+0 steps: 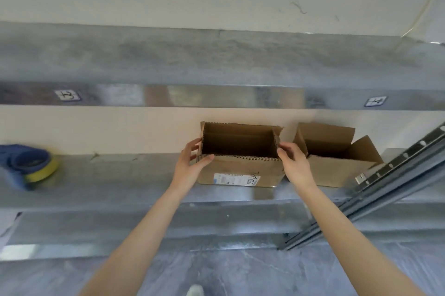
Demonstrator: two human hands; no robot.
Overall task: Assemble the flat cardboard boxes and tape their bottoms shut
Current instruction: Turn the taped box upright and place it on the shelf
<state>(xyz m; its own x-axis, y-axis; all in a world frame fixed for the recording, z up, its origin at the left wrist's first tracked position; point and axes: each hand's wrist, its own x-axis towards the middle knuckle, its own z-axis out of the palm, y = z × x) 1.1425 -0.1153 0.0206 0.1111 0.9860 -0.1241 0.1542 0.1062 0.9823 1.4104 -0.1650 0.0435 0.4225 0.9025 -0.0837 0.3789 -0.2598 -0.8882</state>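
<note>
Together, left hand (190,165) and right hand (295,163) in half-curled grip on box (240,168) ends

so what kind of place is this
Most likely a storeroom or warehouse packing spot: metal shelf with a label sticker on the rail above, an open cardboard box gripped by the left hand and right hand, a second box beside it, a tape dispenser at the left.

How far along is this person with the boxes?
Two boxes already stand opened out on the metal shelf: the labelled box and the second box beside it, flaps up. In hand: the left hand and right hand grip the labelled box's sides. Their bottoms are hidden, so taping can't be confirmed; the tape dispenser lies apart at the left.
</note>
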